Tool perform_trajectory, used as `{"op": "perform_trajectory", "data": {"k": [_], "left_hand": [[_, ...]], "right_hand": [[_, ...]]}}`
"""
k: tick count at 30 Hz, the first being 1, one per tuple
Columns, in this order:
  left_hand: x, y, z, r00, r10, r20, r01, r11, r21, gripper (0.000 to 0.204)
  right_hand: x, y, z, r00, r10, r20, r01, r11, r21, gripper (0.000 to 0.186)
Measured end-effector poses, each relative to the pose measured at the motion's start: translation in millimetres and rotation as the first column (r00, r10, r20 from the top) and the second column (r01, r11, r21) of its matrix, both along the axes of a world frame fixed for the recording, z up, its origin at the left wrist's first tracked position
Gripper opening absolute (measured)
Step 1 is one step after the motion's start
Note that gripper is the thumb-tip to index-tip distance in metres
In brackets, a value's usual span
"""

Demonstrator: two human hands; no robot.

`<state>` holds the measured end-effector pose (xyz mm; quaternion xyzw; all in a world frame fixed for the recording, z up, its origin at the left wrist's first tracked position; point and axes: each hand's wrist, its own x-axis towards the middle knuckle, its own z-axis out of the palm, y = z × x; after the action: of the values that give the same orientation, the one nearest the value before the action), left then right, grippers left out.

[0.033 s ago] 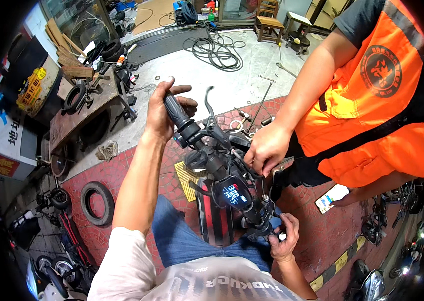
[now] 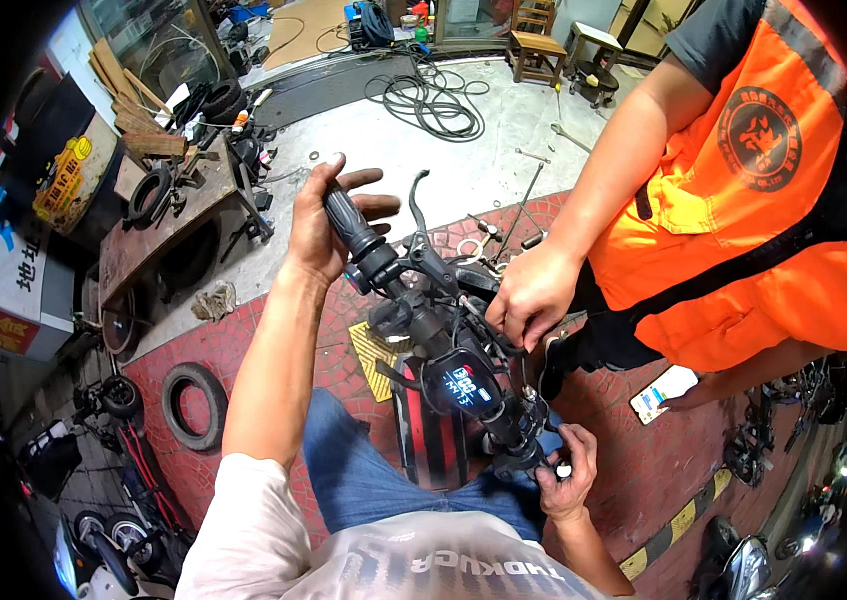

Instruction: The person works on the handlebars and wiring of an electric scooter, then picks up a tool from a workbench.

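A handlebar (image 2: pixel 430 332) with a lit round display (image 2: pixel 465 384) stands in front of me, slanting from upper left to lower right. Loosely round the left ribbed grip (image 2: pixel 348 220) lies my left hand (image 2: pixel 321 225), its thumb at the grip's end and its fingertips showing beyond it. A curved brake lever (image 2: pixel 417 215) reaches out next to those fingers. My right hand (image 2: pixel 569 474) closes on the handlebar's other end, fingers and thumb bent round it. Between them, a co-worker's hand (image 2: pixel 531 300) pinches at the cables (image 2: pixel 488 340) behind the display.
The co-worker, in an orange vest (image 2: pixel 713 220), stands at the right and holds a phone (image 2: pixel 663 394) low. Tools such as a long wrench (image 2: pixel 523 208) lie on the floor ahead. A loose tyre (image 2: pixel 193 407) and a worktable (image 2: pixel 168 230) are at left; coiled hose (image 2: pixel 438 110) lies farther off.
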<state>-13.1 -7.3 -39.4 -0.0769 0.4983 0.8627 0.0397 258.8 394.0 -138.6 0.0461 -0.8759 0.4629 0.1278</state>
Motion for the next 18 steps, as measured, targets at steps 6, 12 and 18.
{"op": "perform_trajectory", "data": {"k": [6,12,18], "left_hand": [[2.2,11.2,-6.2,0.98,-0.136,-0.148,0.189,0.871,0.453,0.076],[-3.3,-10.6,-19.7,0.959,0.261,-0.113,-0.284,0.87,-0.402,0.067],[12.0,27.1,10.3,0.99,-0.071,-0.119,0.115,0.899,0.422,0.083]], "right_hand": [[2.3,-2.2,-2.4,1.0,0.008,-0.022,-0.009,1.0,-0.014,0.086],[3.1,-5.5,-0.5,1.0,0.0,-0.018,-0.001,0.999,-0.032,0.084],[3.9,-5.3,-2.2,0.998,-0.011,-0.066,0.009,1.0,-0.029,0.079]]}}
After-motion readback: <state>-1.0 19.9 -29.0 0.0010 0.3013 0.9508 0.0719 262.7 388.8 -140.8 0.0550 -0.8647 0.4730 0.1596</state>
